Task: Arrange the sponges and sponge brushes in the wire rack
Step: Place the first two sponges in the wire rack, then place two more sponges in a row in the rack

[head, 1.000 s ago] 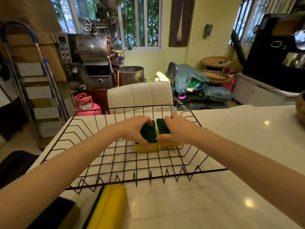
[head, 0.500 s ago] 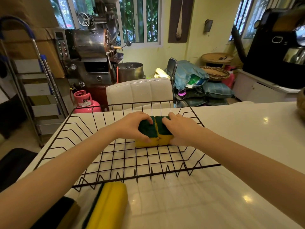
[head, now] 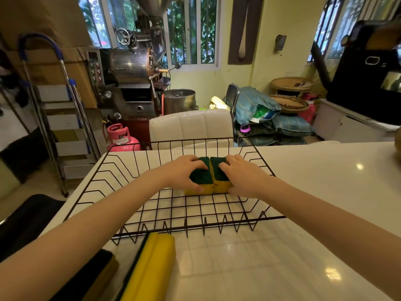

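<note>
Two yellow sponges with green scouring tops lie side by side, touching, on the floor of the black wire rack. My left hand grips the left sponge from above, thumb on its near side. My right hand grips the right sponge the same way. In front of the rack, on the white counter, lies a long yellow sponge brush, and at the bottom left a dark-topped sponge, partly hidden by my left forearm.
The white counter stretches to the right of the rack. Behind its far edge stands a white chair back. A pink gas cylinder, a metal machine and a stepladder are on the floor at the left.
Both hands have slid their sponges together, closing the gap until the two touch, and moved them slightly toward the rack's back.
</note>
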A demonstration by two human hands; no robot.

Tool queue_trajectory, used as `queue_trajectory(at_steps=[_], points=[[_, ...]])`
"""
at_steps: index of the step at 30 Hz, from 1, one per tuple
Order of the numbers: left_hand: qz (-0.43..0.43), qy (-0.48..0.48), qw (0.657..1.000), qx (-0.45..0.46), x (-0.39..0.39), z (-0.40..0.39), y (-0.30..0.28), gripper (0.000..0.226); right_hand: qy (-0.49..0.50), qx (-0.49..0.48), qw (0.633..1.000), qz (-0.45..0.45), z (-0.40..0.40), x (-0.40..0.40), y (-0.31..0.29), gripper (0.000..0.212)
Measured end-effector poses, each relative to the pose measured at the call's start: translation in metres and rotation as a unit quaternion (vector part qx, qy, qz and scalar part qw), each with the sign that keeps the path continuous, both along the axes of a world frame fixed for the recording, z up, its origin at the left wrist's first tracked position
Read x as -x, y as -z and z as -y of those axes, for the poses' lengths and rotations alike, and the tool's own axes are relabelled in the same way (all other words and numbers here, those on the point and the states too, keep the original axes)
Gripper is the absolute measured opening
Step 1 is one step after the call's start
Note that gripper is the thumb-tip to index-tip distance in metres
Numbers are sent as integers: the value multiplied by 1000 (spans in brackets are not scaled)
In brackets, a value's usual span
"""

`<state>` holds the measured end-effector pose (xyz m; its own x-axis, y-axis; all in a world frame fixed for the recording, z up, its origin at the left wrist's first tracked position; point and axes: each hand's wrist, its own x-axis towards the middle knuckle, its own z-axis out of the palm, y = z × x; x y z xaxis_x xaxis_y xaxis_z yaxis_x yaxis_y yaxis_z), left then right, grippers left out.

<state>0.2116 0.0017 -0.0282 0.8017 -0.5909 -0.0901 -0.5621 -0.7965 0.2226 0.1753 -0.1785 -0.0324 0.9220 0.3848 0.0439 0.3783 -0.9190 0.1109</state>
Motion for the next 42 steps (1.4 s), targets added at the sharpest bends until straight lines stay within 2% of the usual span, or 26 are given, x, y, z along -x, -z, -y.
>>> queue_trajectory(at_steps=[3,8,15,18,21,24,26,29,32,36,42], points=[[-10,-11,1000,-16,9,-6,3,70,3,-6,1000,2,0,1,-1,50],[-44,-29,998,44,21,-16,1,65,14,-8,1000,5,-1,4,0,50],[-63,-34,997,19,39,-24,-9,64,41,4,999,2,-3,11,0,54],[-70,-37,997,15,49,-38,-22,60,26,-18,998,56,-9,21,-11,50],[-117,-59,986,101,71,-58,-39,58,-9,-135,985,111,-23,43,-29,51],[-133,-70,962,226,105,-77,-51,56,-60,-271,956,99,-48,77,-48,61],[-99,-77,955,269,128,-88,-54,57,-99,-319,939,81,-66,102,-53,66],[3,-78,960,268,160,-106,-50,62,-169,-353,918,54,-88,135,-51,70],[64,-79,963,251,186,-122,-40,62,-224,-348,910,21,-100,156,-35,71],[70,-112,957,259,211,-140,-23,57,-250,-271,929,-39,-103,164,-9,69],[105,-221,907,343,226,-165,10,40,-267,-155,949,-68,-107,173,2,76]])
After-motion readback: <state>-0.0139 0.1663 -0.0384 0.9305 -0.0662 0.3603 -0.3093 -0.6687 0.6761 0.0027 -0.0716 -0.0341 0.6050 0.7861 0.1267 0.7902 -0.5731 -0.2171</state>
